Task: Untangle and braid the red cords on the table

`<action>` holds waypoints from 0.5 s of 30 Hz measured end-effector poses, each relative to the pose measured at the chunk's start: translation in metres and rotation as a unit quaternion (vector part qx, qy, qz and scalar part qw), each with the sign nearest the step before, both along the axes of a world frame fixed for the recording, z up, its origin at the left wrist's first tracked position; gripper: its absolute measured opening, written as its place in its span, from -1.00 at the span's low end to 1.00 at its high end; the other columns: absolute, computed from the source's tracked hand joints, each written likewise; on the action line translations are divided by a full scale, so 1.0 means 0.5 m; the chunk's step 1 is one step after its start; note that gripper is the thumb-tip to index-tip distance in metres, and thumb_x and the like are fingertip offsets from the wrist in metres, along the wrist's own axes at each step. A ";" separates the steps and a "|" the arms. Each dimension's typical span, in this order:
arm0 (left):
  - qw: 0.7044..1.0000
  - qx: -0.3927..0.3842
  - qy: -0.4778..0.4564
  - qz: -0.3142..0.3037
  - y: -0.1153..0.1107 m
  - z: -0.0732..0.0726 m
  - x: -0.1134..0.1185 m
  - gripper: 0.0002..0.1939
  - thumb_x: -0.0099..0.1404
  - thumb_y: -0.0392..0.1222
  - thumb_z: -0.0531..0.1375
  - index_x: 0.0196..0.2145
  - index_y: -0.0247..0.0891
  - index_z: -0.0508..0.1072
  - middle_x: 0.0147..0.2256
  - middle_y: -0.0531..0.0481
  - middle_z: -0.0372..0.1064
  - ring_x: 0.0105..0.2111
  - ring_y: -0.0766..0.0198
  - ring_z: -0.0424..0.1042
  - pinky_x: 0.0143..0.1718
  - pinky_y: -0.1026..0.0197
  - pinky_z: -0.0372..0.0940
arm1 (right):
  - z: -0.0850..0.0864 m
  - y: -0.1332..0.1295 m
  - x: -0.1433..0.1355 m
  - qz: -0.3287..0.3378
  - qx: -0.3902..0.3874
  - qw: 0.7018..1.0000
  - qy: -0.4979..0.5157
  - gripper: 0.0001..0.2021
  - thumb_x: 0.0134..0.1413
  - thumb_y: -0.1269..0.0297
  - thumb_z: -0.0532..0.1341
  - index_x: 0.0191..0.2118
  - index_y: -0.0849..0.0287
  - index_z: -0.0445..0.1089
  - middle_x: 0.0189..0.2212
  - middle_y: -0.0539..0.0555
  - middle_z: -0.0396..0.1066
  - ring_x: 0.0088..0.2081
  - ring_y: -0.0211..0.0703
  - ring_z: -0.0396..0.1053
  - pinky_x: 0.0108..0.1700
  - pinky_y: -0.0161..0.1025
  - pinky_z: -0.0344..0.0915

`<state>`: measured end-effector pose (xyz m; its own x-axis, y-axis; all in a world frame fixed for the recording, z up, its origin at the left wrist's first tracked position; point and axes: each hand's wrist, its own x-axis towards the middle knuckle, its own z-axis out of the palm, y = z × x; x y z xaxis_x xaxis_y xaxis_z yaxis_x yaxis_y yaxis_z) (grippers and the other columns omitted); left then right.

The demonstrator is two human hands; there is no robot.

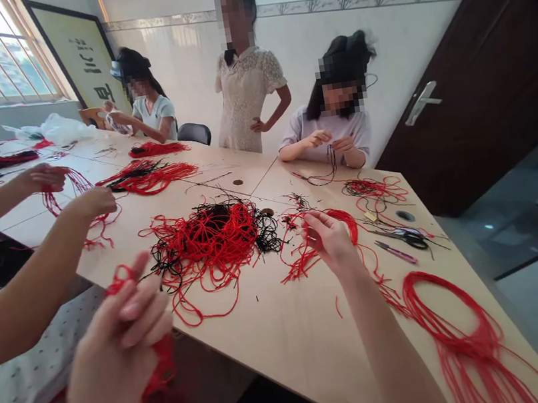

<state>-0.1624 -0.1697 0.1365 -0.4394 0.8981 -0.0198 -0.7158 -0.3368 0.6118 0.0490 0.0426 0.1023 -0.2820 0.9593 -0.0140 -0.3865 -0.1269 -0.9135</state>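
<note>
Head view: two bare hands worked over the near edge of the table [289, 333], set well apart with a cord pile between them.
Left hand [112, 339]: near and left, at the table's edge, fingers curled closed around red cord [121, 277], part of it looped up by the index finger.
Hanging cord [165, 365]: more red strands dropped below that hand, off the table.
Right hand [330, 239]: farther over the table, fingertips nearly together by a thin red strand; whether they gripped it could not be told.
Red bundle [346, 220]: just beyond and beside the right hand, curving from far right toward near left; the right hand was the nearer.
Cord pile [213, 236]: red and black, tangled with no single long axis, left of the right hand's fingers and to the far right of the left hand.
Scissors [413, 237]: right of the right hand, black-handled, on the table.
</note>
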 end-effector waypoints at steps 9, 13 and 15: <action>0.912 -0.112 0.375 -0.125 0.120 -0.127 0.131 -0.65 0.14 -0.06 0.27 -0.17 -0.30 0.42 -0.58 0.13 0.16 -0.60 0.46 0.04 -0.59 0.36 -0.06 | 0.061 -0.103 0.001 0.123 0.031 0.988 0.093 -0.82 -0.11 0.26 0.34 -0.37 0.18 0.38 -0.56 -0.08 0.36 -0.61 -0.40 0.32 -0.64 -0.48 0.27; 0.921 -0.087 0.298 -0.234 0.123 -0.145 0.149 -0.71 0.17 0.00 0.22 -0.38 -0.33 0.43 -0.60 0.09 0.19 -0.62 0.47 0.02 -0.60 0.34 -0.11 | 0.064 -0.082 0.021 0.081 0.036 0.990 0.113 -0.83 -0.14 0.29 0.34 -0.36 0.18 0.41 -0.56 -0.09 0.36 -0.62 -0.44 0.29 -0.66 -0.51 0.24; 0.946 -0.074 0.215 -0.232 0.119 -0.146 0.144 -0.73 0.18 -0.02 0.22 -0.41 -0.32 0.43 -0.63 0.11 0.15 -0.63 0.48 0.00 -0.60 0.35 -0.15 | 0.066 -0.066 0.034 0.061 0.027 0.990 0.124 -0.82 -0.18 0.31 0.36 -0.37 0.19 0.42 -0.57 -0.09 0.35 -0.65 -0.46 0.25 -0.70 -0.52 0.19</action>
